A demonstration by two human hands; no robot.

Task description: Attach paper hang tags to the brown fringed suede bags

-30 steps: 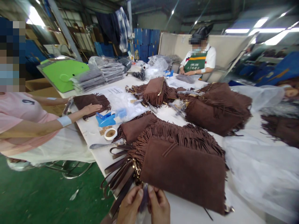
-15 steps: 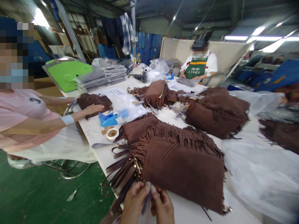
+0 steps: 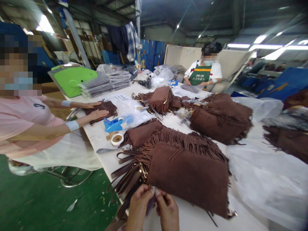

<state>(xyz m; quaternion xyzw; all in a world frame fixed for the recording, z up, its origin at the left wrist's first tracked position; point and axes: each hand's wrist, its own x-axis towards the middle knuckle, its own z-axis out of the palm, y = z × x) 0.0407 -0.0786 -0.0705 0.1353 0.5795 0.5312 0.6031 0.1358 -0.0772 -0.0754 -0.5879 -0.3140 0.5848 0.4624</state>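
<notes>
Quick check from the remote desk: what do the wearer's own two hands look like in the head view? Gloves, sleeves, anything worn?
Both are bare. The left hand and right hand show no gloves, and no rings, watch or wristband show on the parts in view. No sleeve is visible; the wrists run off the bottom edge of the frame, so anything worn higher up cannot be told. The fingers are uncovered and bear no tape or markings.

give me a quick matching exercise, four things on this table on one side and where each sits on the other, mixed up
Things:
1. blue tape dispenser
2. stack of grey packets
3. nearest brown fringed bag
4. metal spoon-like tool

Places:
A. just beyond the left hand and right hand at the near edge
B. by the green board at the far left
C. below the co-worker's hand, on white plastic
D. on bare table beside loose brown straps

Pairs: 1-C, 2-B, 3-A, 4-D
</notes>
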